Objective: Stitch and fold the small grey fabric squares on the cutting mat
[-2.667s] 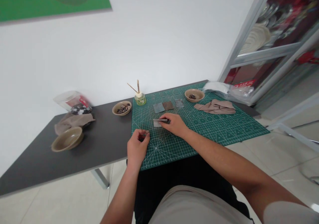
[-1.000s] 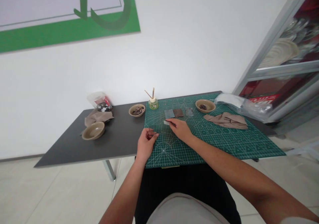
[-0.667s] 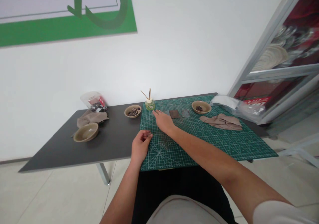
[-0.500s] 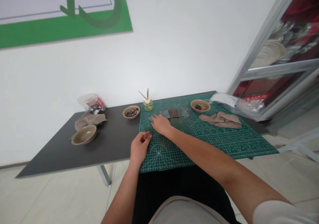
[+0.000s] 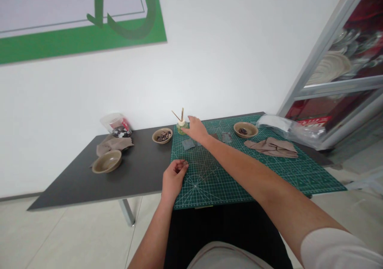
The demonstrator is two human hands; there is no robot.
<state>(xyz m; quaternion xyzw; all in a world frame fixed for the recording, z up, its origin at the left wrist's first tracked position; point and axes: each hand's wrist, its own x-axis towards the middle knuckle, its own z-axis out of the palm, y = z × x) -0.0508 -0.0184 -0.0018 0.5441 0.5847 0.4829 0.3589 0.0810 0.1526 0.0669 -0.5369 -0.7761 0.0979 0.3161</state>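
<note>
My right hand is stretched over the back left of the green cutting mat, fingers apart beside a small glass bottle with two sticks. Whether the fingertips touch the bottle is unclear. Below that hand lies a grey square piece; other flat pieces are partly hidden under the hand and forearm, and a translucent one sits to their right. My left hand rests at the mat's left edge with fingers curled together; what it holds, if anything, is too small to name.
A bowl of dark pieces stands left of the bottle, another bowl at the right. A beige cloth and plastic bag lie right. An empty-looking bowl, cloth and clear tub are left.
My right hand has moved up and away from the grey square, toward the bottle, and its fingers have spread. The square now shows on the mat. The view has shifted slightly.
</note>
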